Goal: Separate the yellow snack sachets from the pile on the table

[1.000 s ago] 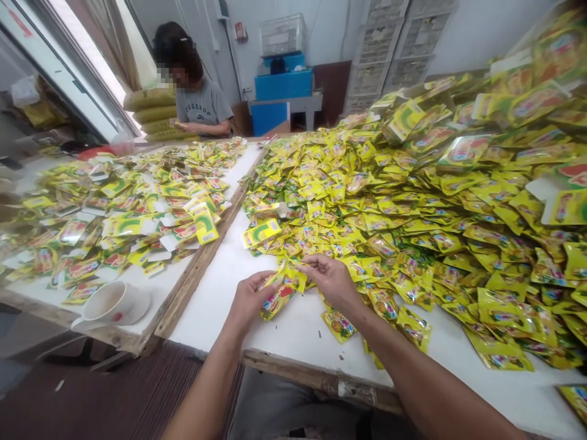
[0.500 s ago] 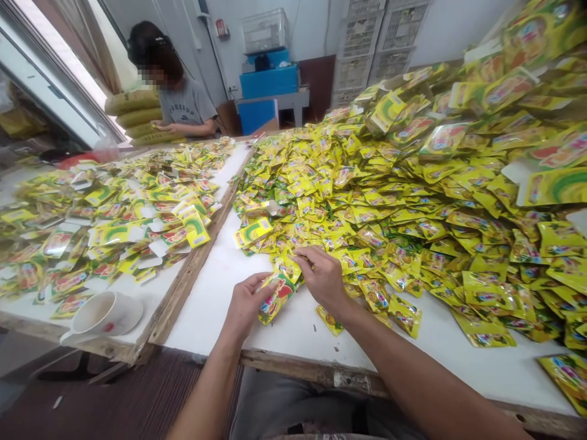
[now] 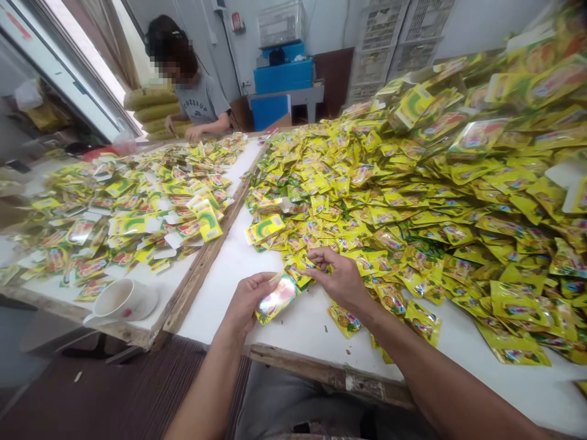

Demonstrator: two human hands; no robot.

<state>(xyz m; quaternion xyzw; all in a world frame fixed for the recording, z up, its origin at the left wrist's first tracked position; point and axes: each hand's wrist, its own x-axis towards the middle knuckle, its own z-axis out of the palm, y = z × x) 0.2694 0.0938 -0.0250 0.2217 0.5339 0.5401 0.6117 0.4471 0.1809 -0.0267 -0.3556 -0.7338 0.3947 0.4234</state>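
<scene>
My left hand (image 3: 251, 300) grips a small yellow-green carton (image 3: 277, 298) with a fruit picture, its face shiny with glare. The thumb lies over the carton's near side. At the carton's far right end, my right hand (image 3: 337, 275) has its fingers closed on a yellow sachet (image 3: 300, 276). The sachet meets the carton there; how far it goes inside cannot be made out. Just beyond both hands spreads a large heap of yellow sachets (image 3: 394, 211). One pineapple-printed sachet (image 3: 345, 321) lies under my right wrist.
Many printed cartons (image 3: 132, 226) cover the left table, with a white mug (image 3: 126, 300) near its front edge. A raised wooden strip (image 3: 202, 269) divides the tables. Across the left table sits another person (image 3: 202, 101). Cartons lie on the heap at right.
The view has shifted, moving the scene slightly rightward. The carton in my left hand has tilted and now catches glare. The other person's hands have moved apart and down toward the table.
</scene>
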